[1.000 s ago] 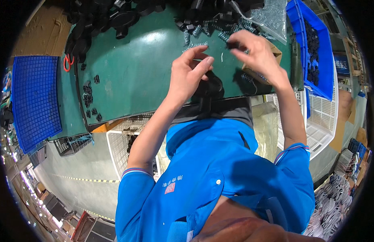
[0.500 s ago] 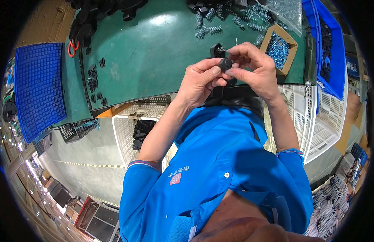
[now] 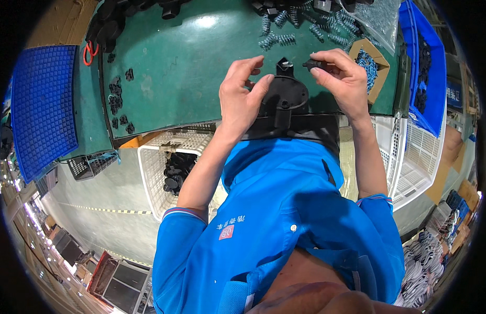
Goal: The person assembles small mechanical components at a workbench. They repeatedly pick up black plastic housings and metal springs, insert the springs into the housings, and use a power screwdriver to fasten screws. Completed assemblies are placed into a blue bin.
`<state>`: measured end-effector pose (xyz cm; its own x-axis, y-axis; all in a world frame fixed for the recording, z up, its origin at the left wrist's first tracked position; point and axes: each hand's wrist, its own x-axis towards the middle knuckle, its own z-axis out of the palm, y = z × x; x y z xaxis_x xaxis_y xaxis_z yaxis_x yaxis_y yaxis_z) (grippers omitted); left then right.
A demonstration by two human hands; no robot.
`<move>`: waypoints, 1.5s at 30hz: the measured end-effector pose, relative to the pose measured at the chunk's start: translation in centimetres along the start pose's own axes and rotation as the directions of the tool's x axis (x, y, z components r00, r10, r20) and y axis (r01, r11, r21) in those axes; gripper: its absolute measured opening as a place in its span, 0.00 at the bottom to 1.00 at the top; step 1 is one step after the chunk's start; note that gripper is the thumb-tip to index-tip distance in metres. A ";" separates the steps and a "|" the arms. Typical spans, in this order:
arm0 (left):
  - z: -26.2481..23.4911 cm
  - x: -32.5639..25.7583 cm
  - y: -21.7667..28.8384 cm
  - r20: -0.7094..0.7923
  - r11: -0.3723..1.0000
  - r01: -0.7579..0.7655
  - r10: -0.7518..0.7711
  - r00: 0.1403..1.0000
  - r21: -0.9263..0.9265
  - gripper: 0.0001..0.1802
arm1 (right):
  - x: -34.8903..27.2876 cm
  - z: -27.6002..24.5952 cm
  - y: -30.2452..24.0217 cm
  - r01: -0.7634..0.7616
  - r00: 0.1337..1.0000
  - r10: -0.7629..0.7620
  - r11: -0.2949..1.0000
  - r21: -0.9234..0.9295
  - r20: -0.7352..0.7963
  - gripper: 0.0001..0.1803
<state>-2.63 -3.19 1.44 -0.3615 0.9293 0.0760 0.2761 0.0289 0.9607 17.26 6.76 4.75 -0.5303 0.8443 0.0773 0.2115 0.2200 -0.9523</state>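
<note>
Landmark: green mat [image 3: 190, 68].
Blue tray [image 3: 41, 110]: left of mat.
My left hand [image 3: 243, 97]: fingers spread, steadying round black part [image 3: 285, 97] at mat's near edge.
My right hand [image 3: 340, 78]: pinching small black piece [image 3: 312, 64].
Cardboard box [image 3: 369, 65]: on the mat at its right end, holding blue springs.

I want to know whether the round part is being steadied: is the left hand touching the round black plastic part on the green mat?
Touching. In the head view the left hand has its thumb pressed against the rim of the round black part.

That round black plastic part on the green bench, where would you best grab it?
By the rim of the round black part, probably from its left side, where the left hand already rests. The disc lies flat, and its upright post sits at the far edge by the right hand.
</note>
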 end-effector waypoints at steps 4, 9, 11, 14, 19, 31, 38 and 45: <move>0.4 0.3 -0.7 0.070 0.984 -0.004 -0.009 0.998 0.179 0.25 | 0.3 0.8 0.5 -0.043 0.999 0.043 0.999 -0.026 -0.029 0.14; 1.3 0.4 -1.2 0.160 0.952 0.024 -0.076 0.984 0.306 0.26 | 0.6 2.1 1.0 -0.086 0.994 0.085 0.996 -0.015 -0.074 0.12; 1.7 0.3 -1.3 0.168 0.945 0.017 -0.075 0.983 0.327 0.24 | 0.7 2.2 1.1 -0.048 0.997 0.044 0.997 -0.058 -0.068 0.12; 2.0 0.4 -0.6 0.178 0.942 0.028 -0.092 0.980 0.336 0.23 | 0.9 2.2 1.2 -0.013 0.998 0.006 0.992 -0.127 -0.060 0.12; 2.3 0.4 -0.6 0.178 0.953 0.064 -0.121 0.977 0.297 0.22 | 0.7 2.5 1.6 0.030 0.998 -0.043 0.973 -0.227 -0.053 0.12; 0.7 2.4 -0.7 0.461 0.550 0.705 -0.533 0.709 -0.448 0.30 | -0.1 5.2 2.8 0.038 0.939 -0.078 0.991 -0.126 -0.334 0.13; 1.8 -1.0 -0.7 0.631 0.120 0.685 -0.301 0.715 -0.719 0.26 | -1.2 4.9 0.1 0.153 0.930 -0.138 0.988 0.020 -0.340 0.12; 3.4 -2.0 1.2 0.572 0.247 0.648 -0.319 0.756 -0.720 0.29 | -3.5 3.6 -0.7 0.115 0.938 -0.077 0.989 0.093 -0.339 0.11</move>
<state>1.43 -3.81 1.51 0.1476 0.9041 -0.4011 -0.8077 0.3442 0.4786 16.00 1.85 4.09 -0.2356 0.9402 0.2462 0.0714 0.2694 -0.9604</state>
